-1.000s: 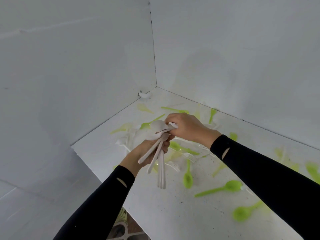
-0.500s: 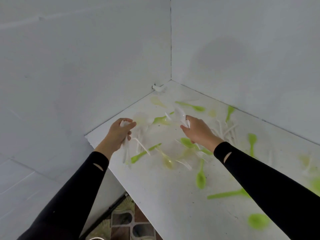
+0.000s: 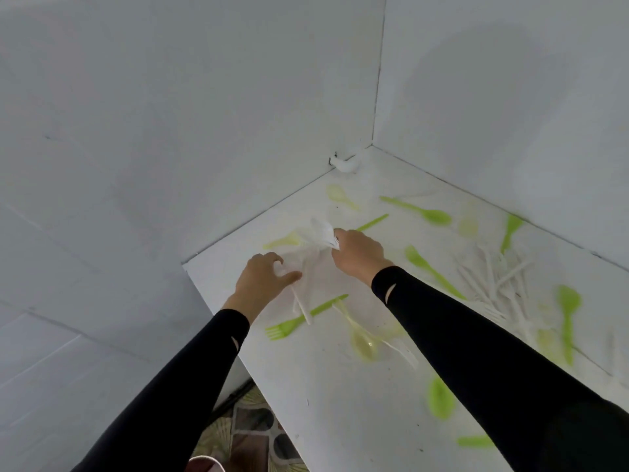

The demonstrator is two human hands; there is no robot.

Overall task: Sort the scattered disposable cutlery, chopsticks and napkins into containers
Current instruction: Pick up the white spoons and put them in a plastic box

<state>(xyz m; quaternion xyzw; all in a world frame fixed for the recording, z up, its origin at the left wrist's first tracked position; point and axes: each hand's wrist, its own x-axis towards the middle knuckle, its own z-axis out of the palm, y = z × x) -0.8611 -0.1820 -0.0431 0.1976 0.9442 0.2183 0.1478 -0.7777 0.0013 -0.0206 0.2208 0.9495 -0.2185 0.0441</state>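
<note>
Beyond the green fork (image 3: pixel 299 321) we grip white cutlery (image 3: pixel 320 233) in the right hand (image 3: pixel 357 255), bunching like pieces for sorting; left hand (image 3: pixel 260 282) alongside, hold unclear.

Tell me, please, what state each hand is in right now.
Left hand: fingers curled over loose white utensils; whether it grips them cannot be told.
Right hand: closed, holding a white cutlery bunch.

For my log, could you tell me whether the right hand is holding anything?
Holding: the right hand grips a bunch of white cutlery in its fingers.
</note>
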